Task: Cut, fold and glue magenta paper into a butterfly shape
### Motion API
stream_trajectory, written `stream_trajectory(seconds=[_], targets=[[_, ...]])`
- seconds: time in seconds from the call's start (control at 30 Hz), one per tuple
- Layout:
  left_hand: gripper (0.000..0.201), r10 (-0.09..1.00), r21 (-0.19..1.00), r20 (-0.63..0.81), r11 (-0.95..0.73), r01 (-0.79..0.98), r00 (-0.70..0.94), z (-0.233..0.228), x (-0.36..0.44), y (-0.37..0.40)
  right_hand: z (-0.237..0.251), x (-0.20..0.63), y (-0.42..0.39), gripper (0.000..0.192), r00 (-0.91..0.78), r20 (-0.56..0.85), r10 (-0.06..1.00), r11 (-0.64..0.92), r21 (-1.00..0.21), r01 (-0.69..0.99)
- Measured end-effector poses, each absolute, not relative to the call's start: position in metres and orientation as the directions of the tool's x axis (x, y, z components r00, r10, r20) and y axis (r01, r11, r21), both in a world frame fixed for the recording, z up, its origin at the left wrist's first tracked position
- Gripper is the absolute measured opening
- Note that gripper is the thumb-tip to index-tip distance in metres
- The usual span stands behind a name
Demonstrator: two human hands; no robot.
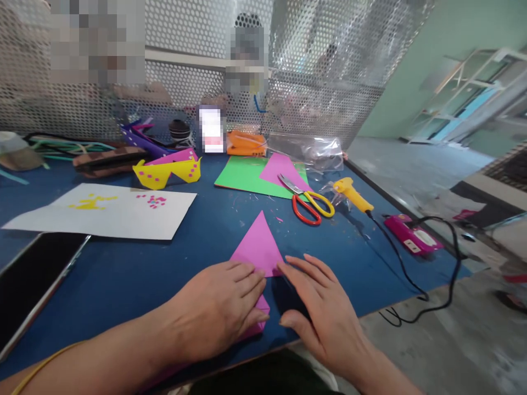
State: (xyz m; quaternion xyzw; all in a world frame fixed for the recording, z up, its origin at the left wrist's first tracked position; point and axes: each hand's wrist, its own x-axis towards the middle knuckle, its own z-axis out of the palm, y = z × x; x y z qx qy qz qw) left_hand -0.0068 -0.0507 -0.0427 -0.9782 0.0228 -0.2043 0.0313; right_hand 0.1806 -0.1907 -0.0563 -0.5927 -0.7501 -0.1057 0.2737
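A pink sheet of folded paper point(259, 249) lies on the blue table before me, its pointed, triangular end facing away. My left hand point(224, 299) rests flat across the paper, fingers stretched out, and hides its middle. More folded pink paper shows below that hand, close to the table's front edge. My right hand point(319, 302) is open with its fingers apart; its fingertips are at the triangle's right corner. Beyond the paper, scissors point(310, 204) with red and yellow handles lie partly over green sheets point(242, 175) and another pink piece point(282, 169).
A yellow glue gun point(352, 193) and a magenta power strip point(414, 236) with black cords lie to the right. At left are a white sheet point(123, 219) with small paper bits, a dark-screened device point(37, 280) and a yellow paper mask point(167, 174). A perforated metal screen point(185, 33) stands behind.
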Motion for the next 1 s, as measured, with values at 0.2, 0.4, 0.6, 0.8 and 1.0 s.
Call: stream_trajectory(seconds=[0.2, 0.4, 0.6, 0.8, 1.0], targets=[[0.053, -0.026, -0.030, 0.439, -0.999, -0.014, 0.898, -0.048, -0.007, -0.051, -0.055, 0.196, -0.187, 0.027, 0.063, 0.652, 0.755, 0.103, -0.213, 0.972], [0.052, -0.019, -0.002, 0.415, -1.000, -0.020, 0.910, -0.047, -0.008, -0.052, -0.045, 0.207, -0.184, 0.016, 0.049, 0.587, 0.808, 0.150, -0.286, 0.946], [0.046, 0.004, 0.011, 0.379, -1.000, 0.000, 0.925, -0.045, -0.008, -0.054, -0.046, 0.198, -0.180, 0.059, -0.131, 0.513, 0.848, 0.227, -0.129, 0.965], [0.050, 0.009, 0.001, 0.419, -1.000, 0.009, 0.908, -0.049, -0.008, -0.057, -0.054, 0.199, -0.180, 0.081, -0.247, 0.360, 0.899, 0.277, -0.032, 0.960], [0.051, 0.019, 0.014, 0.420, -1.000, 0.014, 0.908, -0.053, -0.010, -0.059, -0.054, 0.197, -0.178, 0.084, -0.240, 0.336, 0.911, 0.272, -0.052, 0.961]])
